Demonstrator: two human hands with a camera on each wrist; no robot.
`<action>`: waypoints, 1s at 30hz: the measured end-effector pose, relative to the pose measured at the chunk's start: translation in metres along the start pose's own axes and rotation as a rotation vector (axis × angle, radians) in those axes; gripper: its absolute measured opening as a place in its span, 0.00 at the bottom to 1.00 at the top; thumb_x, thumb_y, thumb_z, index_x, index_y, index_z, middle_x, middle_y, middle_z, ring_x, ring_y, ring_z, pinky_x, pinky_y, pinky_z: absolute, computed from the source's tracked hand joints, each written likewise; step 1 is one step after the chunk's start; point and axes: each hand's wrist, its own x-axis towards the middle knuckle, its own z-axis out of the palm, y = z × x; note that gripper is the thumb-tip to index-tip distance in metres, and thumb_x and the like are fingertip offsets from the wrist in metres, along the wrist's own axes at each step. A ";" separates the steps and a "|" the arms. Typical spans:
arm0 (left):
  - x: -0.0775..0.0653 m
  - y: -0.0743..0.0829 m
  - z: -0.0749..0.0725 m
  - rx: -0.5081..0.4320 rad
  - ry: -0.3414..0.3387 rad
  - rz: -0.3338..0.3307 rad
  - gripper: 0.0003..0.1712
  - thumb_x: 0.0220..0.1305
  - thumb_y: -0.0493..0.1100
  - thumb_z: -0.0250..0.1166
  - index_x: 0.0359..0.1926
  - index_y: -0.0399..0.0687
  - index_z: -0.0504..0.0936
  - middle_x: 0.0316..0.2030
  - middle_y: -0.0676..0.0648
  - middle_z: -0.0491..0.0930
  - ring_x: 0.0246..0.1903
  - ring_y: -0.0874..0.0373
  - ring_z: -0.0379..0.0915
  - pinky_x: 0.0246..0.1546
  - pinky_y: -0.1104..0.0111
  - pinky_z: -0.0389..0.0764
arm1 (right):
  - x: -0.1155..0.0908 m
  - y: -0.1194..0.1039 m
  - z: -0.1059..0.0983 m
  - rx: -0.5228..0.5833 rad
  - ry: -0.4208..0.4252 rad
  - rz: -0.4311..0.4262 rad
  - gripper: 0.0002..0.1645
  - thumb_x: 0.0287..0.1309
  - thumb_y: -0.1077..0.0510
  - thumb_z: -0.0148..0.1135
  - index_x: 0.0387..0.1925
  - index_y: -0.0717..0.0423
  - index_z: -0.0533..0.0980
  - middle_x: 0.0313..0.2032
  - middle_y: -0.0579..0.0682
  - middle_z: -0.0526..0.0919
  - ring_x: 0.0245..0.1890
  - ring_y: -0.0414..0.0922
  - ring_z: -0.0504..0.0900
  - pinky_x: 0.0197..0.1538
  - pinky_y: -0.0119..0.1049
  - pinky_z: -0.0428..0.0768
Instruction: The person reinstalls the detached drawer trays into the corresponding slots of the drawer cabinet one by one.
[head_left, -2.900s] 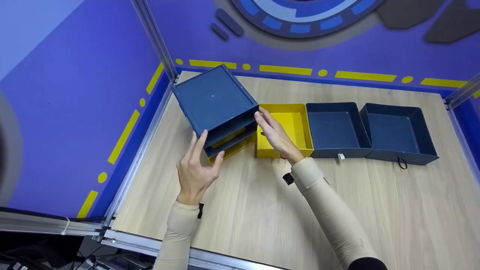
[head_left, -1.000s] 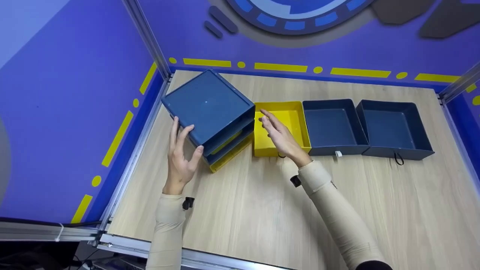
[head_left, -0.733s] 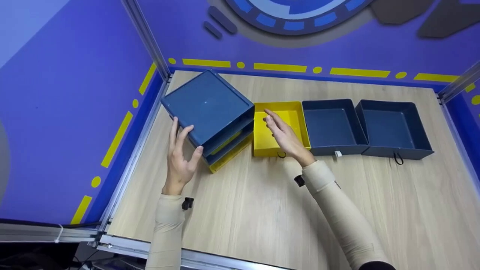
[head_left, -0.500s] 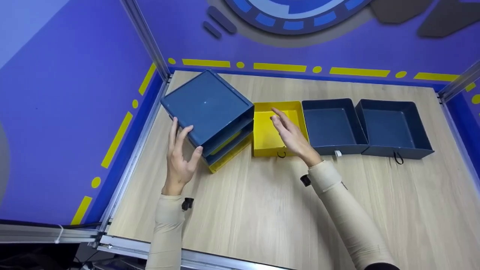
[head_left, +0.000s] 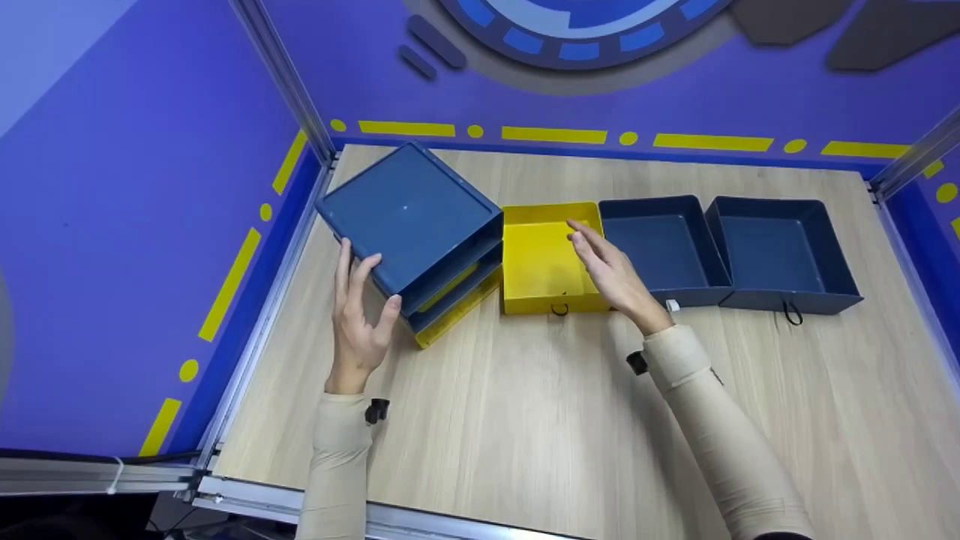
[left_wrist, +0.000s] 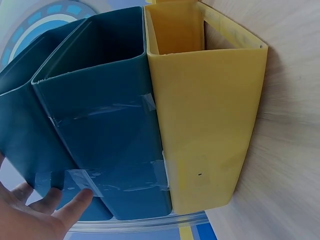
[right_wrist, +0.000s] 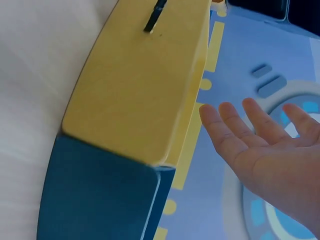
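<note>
At the back left stands a three-tier drawer cabinet (head_left: 409, 214), two dark blue shells over a yellow one, its empty slots facing front right. My left hand (head_left: 358, 330) rests its spread fingers against the left side and top edge, thumb near the front corner. In the left wrist view, those fingertips (left_wrist: 80, 202) are at the upper blue shells, where clear tape (left_wrist: 132, 186) runs across the side. My right hand (head_left: 619, 281), fingers extended and holding nothing, hovers over the right edge of a yellow drawer (head_left: 536, 259) with a black loop pull (head_left: 559, 310).
Right of the yellow drawer stand a blue drawer (head_left: 660, 247) with a white tab (head_left: 673, 305) and another blue drawer (head_left: 784, 251) with a black loop (head_left: 793, 313). Purple panels (head_left: 540, 90) bound the wooden table (head_left: 525, 420) at the back and sides.
Both hands were on the cabinet, which has since turned slightly and shifted left. My right hand has left it and moved right across the yellow drawer; my left has slid to the cabinet's left side.
</note>
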 end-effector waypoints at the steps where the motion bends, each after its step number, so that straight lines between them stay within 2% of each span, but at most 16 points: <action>1: 0.000 0.000 0.000 0.001 0.000 -0.001 0.34 0.67 0.53 0.63 0.73 0.54 0.75 0.85 0.41 0.50 0.84 0.40 0.48 0.74 0.29 0.60 | 0.000 0.001 -0.002 -0.002 0.006 0.002 0.42 0.80 0.28 0.38 0.84 0.40 0.58 0.79 0.56 0.68 0.77 0.59 0.69 0.76 0.64 0.68; 6: 0.001 -0.002 0.002 0.004 0.004 -0.004 0.35 0.66 0.54 0.63 0.74 0.55 0.74 0.86 0.43 0.50 0.84 0.40 0.49 0.72 0.29 0.61 | -0.002 0.008 -0.012 -0.023 0.029 0.010 0.42 0.79 0.28 0.42 0.84 0.40 0.59 0.80 0.58 0.67 0.79 0.61 0.67 0.78 0.66 0.62; 14: 0.000 -0.003 0.004 -0.002 0.019 0.012 0.35 0.66 0.53 0.63 0.73 0.54 0.75 0.85 0.42 0.50 0.84 0.40 0.48 0.73 0.29 0.60 | -0.010 0.026 -0.023 -0.035 0.044 0.036 0.43 0.77 0.29 0.47 0.83 0.43 0.61 0.78 0.58 0.69 0.76 0.61 0.70 0.76 0.64 0.67; 30: -0.001 -0.005 0.002 -0.012 0.013 0.017 0.35 0.68 0.56 0.63 0.73 0.53 0.75 0.85 0.41 0.50 0.84 0.39 0.48 0.74 0.29 0.59 | -0.030 0.054 -0.059 -0.091 0.069 0.066 0.45 0.76 0.32 0.55 0.84 0.46 0.59 0.79 0.61 0.66 0.77 0.65 0.68 0.74 0.67 0.69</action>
